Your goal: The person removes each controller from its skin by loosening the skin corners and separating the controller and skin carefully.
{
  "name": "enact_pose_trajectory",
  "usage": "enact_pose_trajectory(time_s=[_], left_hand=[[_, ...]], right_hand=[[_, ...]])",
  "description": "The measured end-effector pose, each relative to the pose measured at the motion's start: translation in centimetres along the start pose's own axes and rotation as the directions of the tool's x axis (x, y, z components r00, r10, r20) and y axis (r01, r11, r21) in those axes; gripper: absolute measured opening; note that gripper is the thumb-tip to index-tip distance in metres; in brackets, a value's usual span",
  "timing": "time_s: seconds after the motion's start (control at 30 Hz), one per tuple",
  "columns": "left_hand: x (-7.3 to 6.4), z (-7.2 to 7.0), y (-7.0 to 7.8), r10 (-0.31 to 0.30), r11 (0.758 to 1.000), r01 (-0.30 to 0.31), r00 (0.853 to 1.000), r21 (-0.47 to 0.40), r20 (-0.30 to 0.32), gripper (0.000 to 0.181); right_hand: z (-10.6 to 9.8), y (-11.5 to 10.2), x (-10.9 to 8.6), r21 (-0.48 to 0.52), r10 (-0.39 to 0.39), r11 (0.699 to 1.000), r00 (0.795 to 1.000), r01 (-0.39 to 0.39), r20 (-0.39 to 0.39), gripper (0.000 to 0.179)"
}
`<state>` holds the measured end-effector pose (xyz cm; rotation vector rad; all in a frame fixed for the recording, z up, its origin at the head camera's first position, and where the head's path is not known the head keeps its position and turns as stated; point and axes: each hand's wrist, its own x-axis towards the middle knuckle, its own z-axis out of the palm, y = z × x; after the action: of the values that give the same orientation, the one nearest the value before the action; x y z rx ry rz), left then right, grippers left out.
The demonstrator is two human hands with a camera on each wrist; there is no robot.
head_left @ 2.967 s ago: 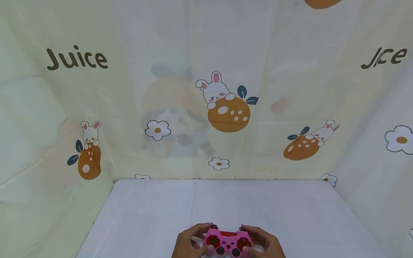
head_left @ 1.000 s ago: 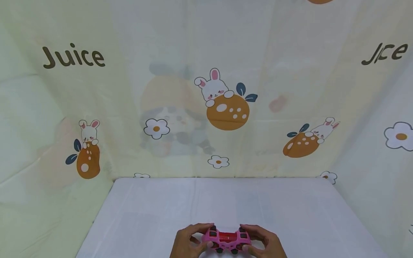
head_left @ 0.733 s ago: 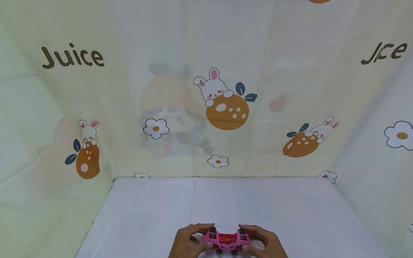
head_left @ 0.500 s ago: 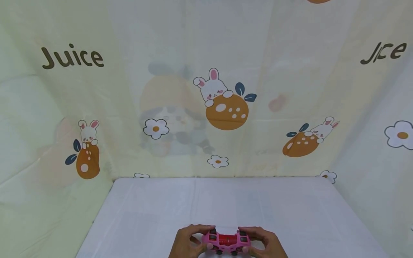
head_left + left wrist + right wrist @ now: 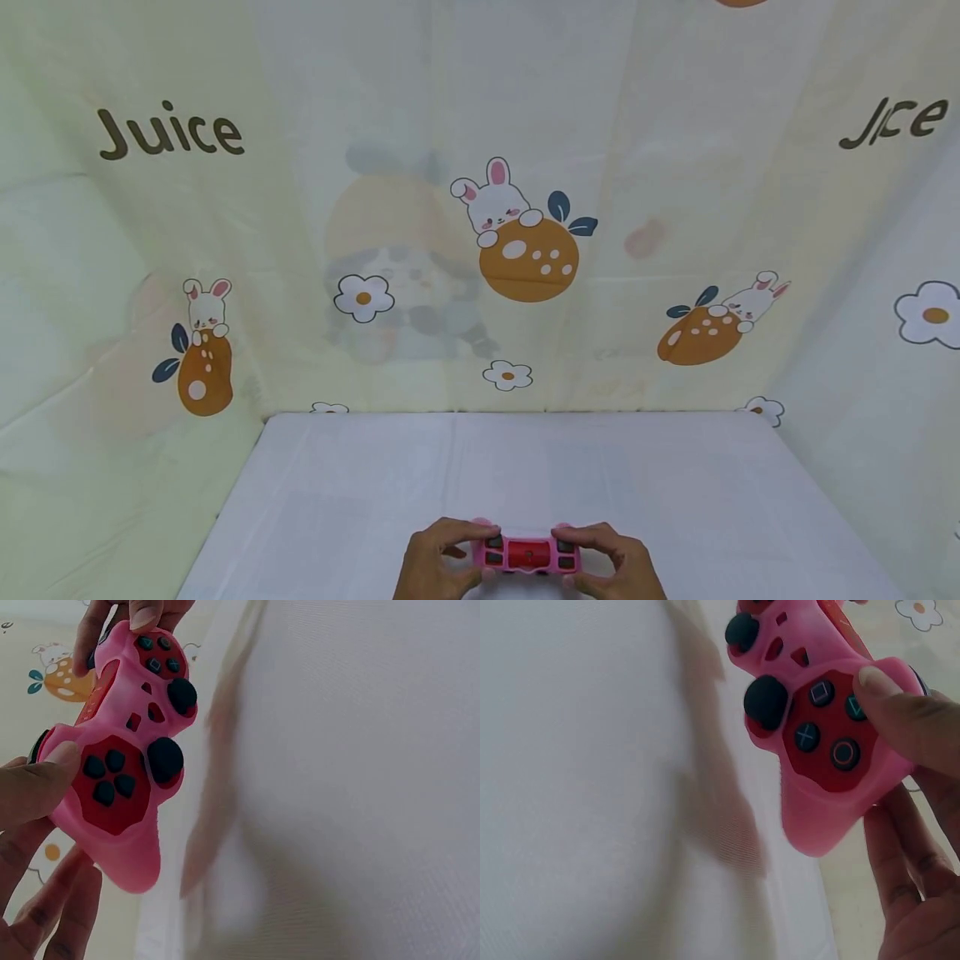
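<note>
A red game controller (image 5: 528,553) in a pink cover is held up between both hands above the table, its shoulder-button edge facing the head camera. My left hand (image 5: 441,557) pinches one end, index finger at the shoulder buttons and thumb on the face beside the direction pad (image 5: 109,778). Gripping the other end, my right hand (image 5: 617,560) has its thumb by the triangle button (image 5: 856,706). Both black thumbsticks (image 5: 166,760) show in the left wrist view. The remaining fingers lie behind the controller, partly hidden from the head camera.
A white-covered table (image 5: 525,467) spreads under the hands, and their shadows fall on it in the wrist views. Behind it hangs a pale curtain (image 5: 675,167) printed with rabbits, oranges and flowers. More curtain (image 5: 67,350) closes the left side, and the right likewise.
Three seconds ago the controller's button face was toward the head camera; it has since tilted so its shoulder edge faces up. Both hands keep their hold in nearly the same place.
</note>
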<state>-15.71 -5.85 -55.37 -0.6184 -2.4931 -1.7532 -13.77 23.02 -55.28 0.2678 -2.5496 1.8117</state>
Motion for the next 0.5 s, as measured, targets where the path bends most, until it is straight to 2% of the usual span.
enact_pose_trajectory(time_s=[0.1, 0.17, 0.27, 0.4, 0.5], left_hand=[[0.03, 0.14, -0.11, -0.004, 1.000, 0.004, 1.000, 0.011, -0.015, 0.048], [-0.02, 0.21, -0.15, -0.001, 1.000, 0.001, 1.000, 0.017, -0.021, 0.048], [-0.21, 0.30, -0.25, 0.015, 0.999, -0.014, 1.000, 0.030, -0.024, 0.048], [-0.50, 0.38, -0.47, 0.036, 0.998, -0.034, 0.999, 0.058, -0.020, 0.045], [-0.60, 0.38, -0.64, 0.041, 0.997, -0.040, 0.999, 0.065, -0.014, 0.045]], right_hand=[[0.37, 0.15, -0.06, 0.007, -0.027, 1.000, 0.999, 0.027, -0.042, 0.047], [0.59, 0.12, -0.08, 0.012, -0.017, 1.000, 0.998, 0.018, -0.059, 0.048], [0.80, 0.02, -0.11, 0.023, 0.038, 0.999, 0.997, -0.036, -0.065, 0.048], [0.91, -0.06, -0.17, -0.004, 0.149, 0.989, 0.988, -0.149, -0.033, 0.044], [0.88, 0.03, -0.16, -0.027, 0.166, 0.986, 0.986, -0.166, -0.010, 0.043]])
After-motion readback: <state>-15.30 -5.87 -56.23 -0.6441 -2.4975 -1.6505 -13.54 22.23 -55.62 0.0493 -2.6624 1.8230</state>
